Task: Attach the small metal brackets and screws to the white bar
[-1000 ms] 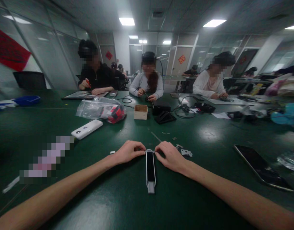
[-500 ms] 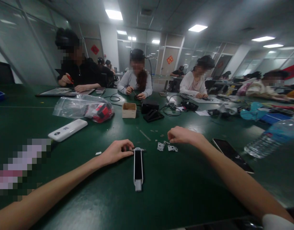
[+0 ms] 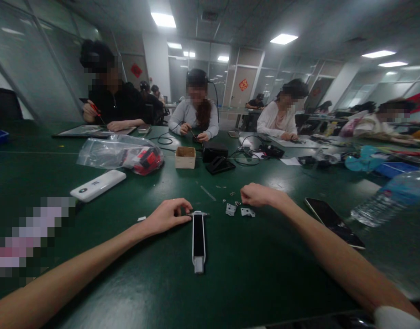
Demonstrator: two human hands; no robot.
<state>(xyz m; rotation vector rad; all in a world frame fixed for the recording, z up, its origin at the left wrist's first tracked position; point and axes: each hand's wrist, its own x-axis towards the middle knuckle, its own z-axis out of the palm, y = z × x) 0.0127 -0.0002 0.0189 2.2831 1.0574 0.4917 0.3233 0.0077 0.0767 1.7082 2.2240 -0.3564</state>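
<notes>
My left hand (image 3: 168,216) pinches the end of a thin metal rod (image 3: 205,214), which crosses the top of a long, narrow black device with a white frame (image 3: 198,235). The device lies on the green table with a grey block-like end towards me. My right hand (image 3: 256,195) is low over the table, its fingers curled and pressed together beside several small metal rings (image 3: 237,203). What those fingertips hold, if anything, is hidden. Close to that hand lie two small silver metal plates with holes, one on the left (image 3: 231,209) and one on the right (image 3: 248,212).
A white oblong device (image 3: 98,185) and a plastic bag (image 3: 103,153) are on the left. A small box (image 3: 185,158) stands ahead. On the right lie a phone (image 3: 333,223) and a water bottle (image 3: 384,203). Several people sit working across the table.
Both hands stay almost where they were, and the right fingers remain by the rings. The whole view has shifted slightly. The device and plates have not visibly moved on the table.
</notes>
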